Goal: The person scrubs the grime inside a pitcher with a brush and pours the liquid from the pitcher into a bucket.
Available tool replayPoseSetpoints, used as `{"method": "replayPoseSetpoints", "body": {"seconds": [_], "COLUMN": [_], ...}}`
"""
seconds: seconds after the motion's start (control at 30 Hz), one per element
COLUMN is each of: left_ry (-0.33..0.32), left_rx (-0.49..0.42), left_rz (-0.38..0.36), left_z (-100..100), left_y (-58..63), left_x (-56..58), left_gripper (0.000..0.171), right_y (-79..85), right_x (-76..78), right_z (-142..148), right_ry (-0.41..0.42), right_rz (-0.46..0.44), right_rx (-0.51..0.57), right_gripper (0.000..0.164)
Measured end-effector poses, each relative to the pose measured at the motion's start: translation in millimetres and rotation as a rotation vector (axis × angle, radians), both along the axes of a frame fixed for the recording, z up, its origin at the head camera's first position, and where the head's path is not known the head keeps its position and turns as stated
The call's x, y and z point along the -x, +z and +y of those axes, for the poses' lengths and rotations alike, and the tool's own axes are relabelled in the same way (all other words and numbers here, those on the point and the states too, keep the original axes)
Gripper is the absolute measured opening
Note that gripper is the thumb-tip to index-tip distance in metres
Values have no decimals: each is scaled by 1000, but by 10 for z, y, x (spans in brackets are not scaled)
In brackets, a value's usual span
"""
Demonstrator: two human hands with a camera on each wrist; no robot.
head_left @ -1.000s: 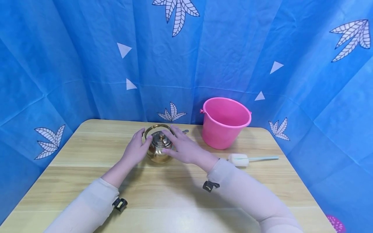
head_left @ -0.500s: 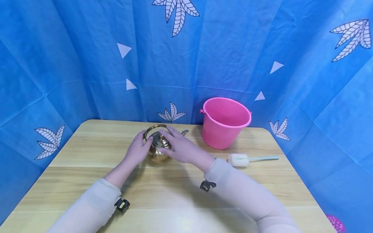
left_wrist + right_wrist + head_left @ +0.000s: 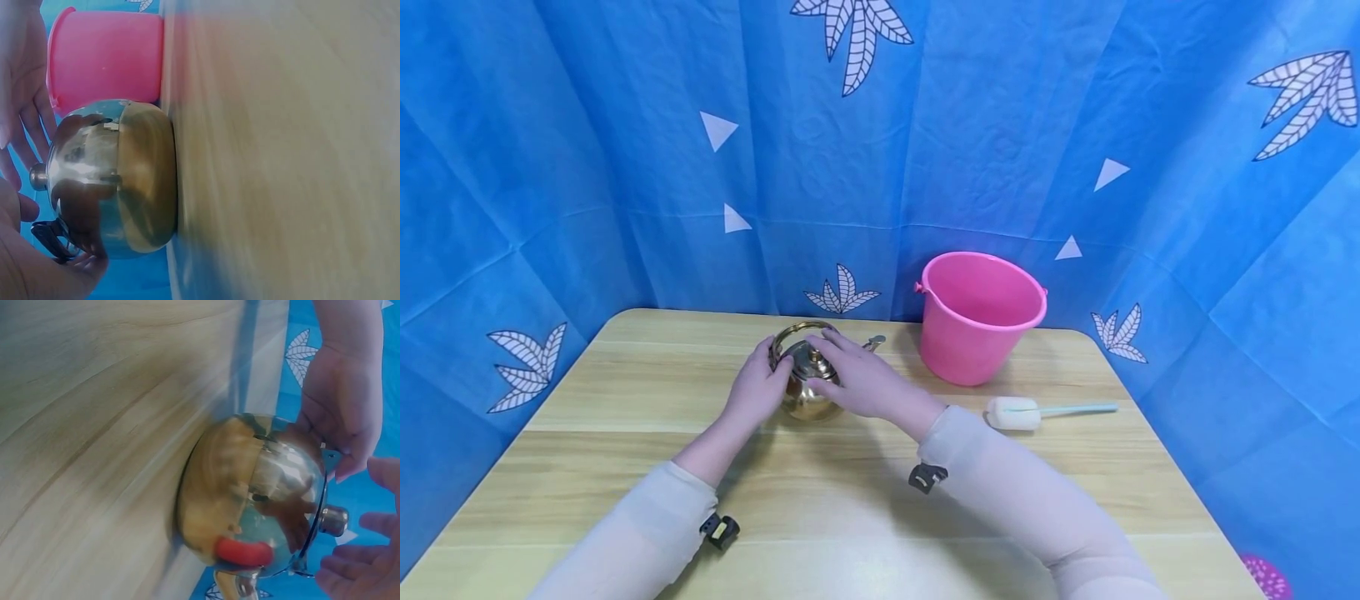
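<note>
A shiny brass kettle [image 3: 808, 404] with a hoop handle and a knobbed lid [image 3: 334, 520] stands upright on the table, its spout toward the right. My left hand [image 3: 756, 387] is at the kettle's left side, thumb in front and fingers behind, holding it around the handle's base [image 3: 53, 240]. Over the lid's right side my right hand [image 3: 865, 379] hovers with fingers spread. In the left wrist view, a gap shows between those fingers and the knob. The far part of the handle is partly hidden by my right hand.
A pink bucket [image 3: 958, 354] stands at the back right of the wooden table [image 3: 820, 517]. In front of it lies a white sponge brush [image 3: 1015, 413] with a pale blue stick. A blue patterned curtain [image 3: 820, 167] hangs behind and at both sides.
My right hand has shifted slightly left, further over the lid. The left hand has edged a little to the right against the kettle, which stays in place.
</note>
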State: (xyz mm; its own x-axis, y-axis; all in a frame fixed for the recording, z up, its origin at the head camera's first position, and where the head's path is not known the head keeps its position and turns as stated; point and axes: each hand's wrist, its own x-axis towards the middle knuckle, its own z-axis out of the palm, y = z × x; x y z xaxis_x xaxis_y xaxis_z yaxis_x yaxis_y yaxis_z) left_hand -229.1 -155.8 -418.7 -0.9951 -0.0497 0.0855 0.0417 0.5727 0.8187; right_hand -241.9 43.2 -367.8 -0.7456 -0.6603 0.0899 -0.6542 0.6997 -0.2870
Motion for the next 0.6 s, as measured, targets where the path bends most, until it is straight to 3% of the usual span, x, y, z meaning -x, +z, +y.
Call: {"method": "replayPoseSetpoints", "body": {"seconds": [0.6], "left_ry": [8], "left_rx": [1], "left_rz": [45], "left_z": [4], "left_y": [-70], "left_x": [2], "left_gripper": [59], "right_y": [-33], "right_x": [91], "right_z": [-124], "right_ry": [7], "right_rz": [23], "right_rx": [22], "right_gripper": [65]}}
